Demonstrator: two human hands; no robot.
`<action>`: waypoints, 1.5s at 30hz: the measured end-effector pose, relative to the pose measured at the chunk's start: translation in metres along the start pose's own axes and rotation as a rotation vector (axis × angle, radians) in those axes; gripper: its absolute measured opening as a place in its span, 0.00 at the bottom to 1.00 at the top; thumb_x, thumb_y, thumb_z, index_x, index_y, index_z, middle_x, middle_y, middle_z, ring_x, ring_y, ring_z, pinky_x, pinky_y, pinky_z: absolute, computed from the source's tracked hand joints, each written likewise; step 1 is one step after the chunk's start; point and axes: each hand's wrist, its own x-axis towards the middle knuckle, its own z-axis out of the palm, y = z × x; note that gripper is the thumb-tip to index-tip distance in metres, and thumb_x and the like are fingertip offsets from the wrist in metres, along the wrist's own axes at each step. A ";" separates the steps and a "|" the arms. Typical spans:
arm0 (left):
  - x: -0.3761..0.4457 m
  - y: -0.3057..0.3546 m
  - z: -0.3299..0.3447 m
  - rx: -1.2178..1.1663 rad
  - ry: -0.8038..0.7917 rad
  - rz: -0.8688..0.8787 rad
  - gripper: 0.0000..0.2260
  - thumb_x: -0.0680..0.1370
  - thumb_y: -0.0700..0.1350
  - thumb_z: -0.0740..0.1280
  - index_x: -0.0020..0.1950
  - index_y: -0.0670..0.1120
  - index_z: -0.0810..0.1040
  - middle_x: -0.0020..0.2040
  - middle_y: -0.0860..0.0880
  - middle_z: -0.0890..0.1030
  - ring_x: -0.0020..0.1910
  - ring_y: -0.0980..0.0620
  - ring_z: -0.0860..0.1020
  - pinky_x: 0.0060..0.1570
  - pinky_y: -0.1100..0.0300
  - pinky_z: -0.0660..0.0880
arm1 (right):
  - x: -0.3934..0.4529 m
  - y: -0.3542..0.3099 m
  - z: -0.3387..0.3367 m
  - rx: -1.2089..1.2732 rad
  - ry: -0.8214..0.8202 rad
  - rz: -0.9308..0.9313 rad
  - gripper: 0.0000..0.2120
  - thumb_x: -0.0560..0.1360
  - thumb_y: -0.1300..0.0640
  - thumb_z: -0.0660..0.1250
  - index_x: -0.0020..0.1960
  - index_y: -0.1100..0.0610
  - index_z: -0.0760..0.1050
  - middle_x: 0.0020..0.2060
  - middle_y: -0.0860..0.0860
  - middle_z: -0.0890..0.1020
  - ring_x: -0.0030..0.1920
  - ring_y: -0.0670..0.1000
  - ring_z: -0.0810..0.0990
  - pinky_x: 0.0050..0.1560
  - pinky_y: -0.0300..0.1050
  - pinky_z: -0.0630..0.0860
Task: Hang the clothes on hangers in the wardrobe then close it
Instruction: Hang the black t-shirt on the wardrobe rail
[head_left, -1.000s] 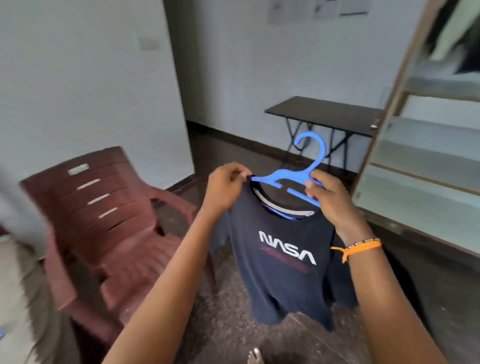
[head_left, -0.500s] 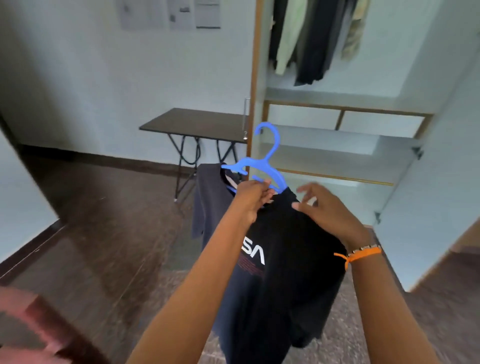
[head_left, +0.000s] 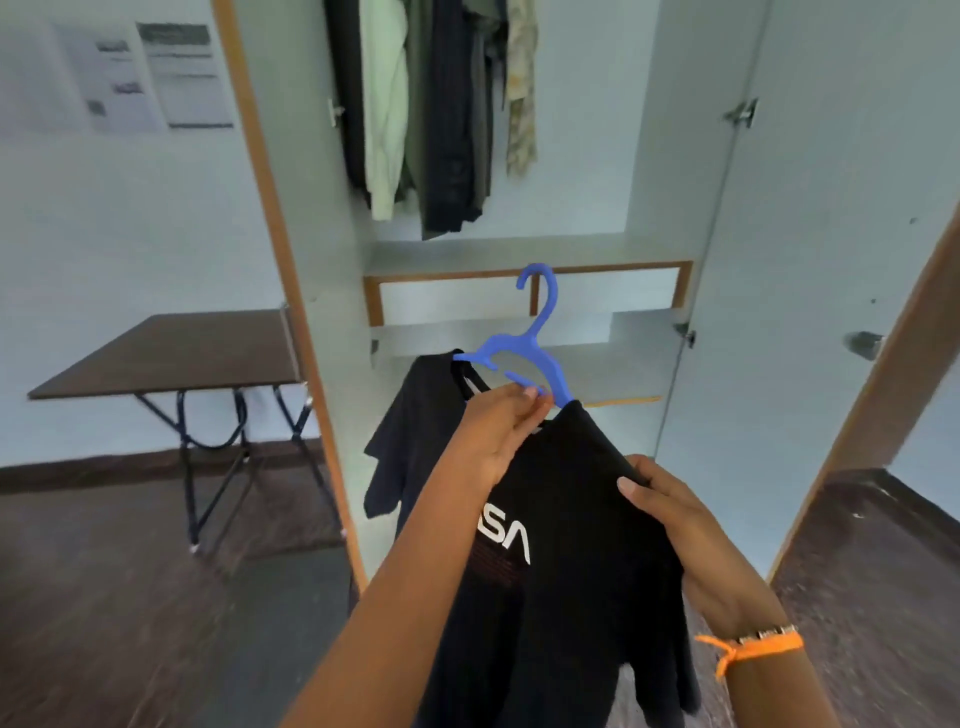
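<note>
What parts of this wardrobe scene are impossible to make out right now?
Head view only:
- Wardrobe rail: cut off by the top edge above the hanging clothes.
- T-shirt logo: partly covered by the left hand.
- Wall papers: text blurred.
- T-shirt hem: cut off at the bottom edge.

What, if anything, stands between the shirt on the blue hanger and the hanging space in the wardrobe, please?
Nothing visible does. The wardrobe stands open, and the blue hanger with the dark T-shirt is held in front of it by the left hand and right hand. Free space shows right of the hanging clothes; the rail is out of frame.
</note>
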 end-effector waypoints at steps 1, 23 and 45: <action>0.019 0.000 0.008 0.076 -0.037 0.018 0.05 0.79 0.34 0.62 0.51 0.37 0.77 0.48 0.45 0.80 0.47 0.53 0.81 0.46 0.65 0.79 | 0.018 -0.008 -0.008 0.043 0.021 -0.028 0.13 0.73 0.59 0.63 0.54 0.66 0.73 0.48 0.62 0.81 0.48 0.57 0.80 0.49 0.48 0.78; 0.456 0.230 0.186 0.726 0.073 0.582 0.07 0.80 0.41 0.64 0.48 0.46 0.82 0.45 0.48 0.81 0.39 0.55 0.76 0.42 0.65 0.73 | 0.530 -0.400 -0.102 -0.219 0.356 -0.913 0.03 0.77 0.58 0.60 0.49 0.57 0.69 0.45 0.57 0.77 0.43 0.54 0.76 0.47 0.51 0.75; 0.854 0.449 0.277 0.759 0.014 0.981 0.04 0.78 0.39 0.65 0.47 0.45 0.80 0.38 0.51 0.78 0.34 0.57 0.75 0.36 0.66 0.73 | 0.996 -0.667 -0.080 -0.272 0.316 -1.126 0.08 0.80 0.56 0.56 0.47 0.60 0.67 0.38 0.54 0.73 0.42 0.56 0.74 0.46 0.50 0.75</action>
